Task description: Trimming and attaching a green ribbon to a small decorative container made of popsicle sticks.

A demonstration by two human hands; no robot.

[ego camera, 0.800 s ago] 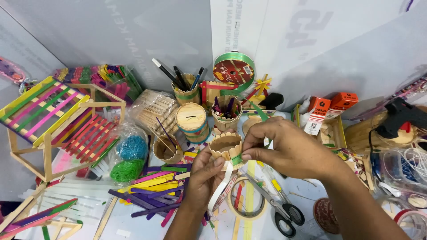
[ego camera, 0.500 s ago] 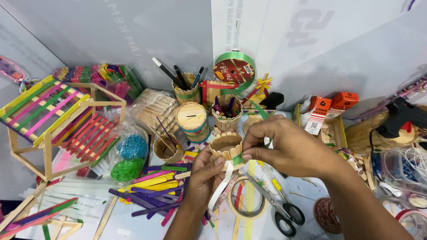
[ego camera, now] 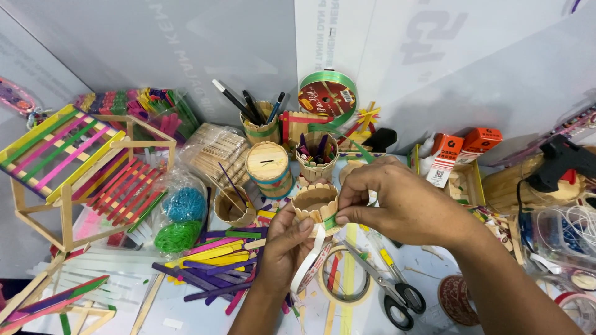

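My left hand (ego camera: 282, 245) holds a small round cup made of plain wooden craft sticks (ego camera: 315, 203) from below, thumb against its front. A white strip of tape backing (ego camera: 308, 260) hangs down from the cup past my left palm. My right hand (ego camera: 397, 201) pinches the end of a green ribbon (ego camera: 331, 221) against the cup's right side. The ribbon runs up behind my right hand to a green ribbon spool (ego camera: 328, 94) standing against the back wall.
Scissors (ego camera: 390, 286) and a tape ring (ego camera: 344, 282) lie under my hands. Loose coloured sticks (ego camera: 214, 263) lie left, beside a stick house frame (ego camera: 81, 167). Stick cups with pens (ego camera: 261, 127) stand behind. A black glue gun (ego camera: 562, 162) rests at the right.
My right hand's fingers have shifted slightly on the ribbon at the cup's side; the view has dropped a little. Otherwise nothing has moved.
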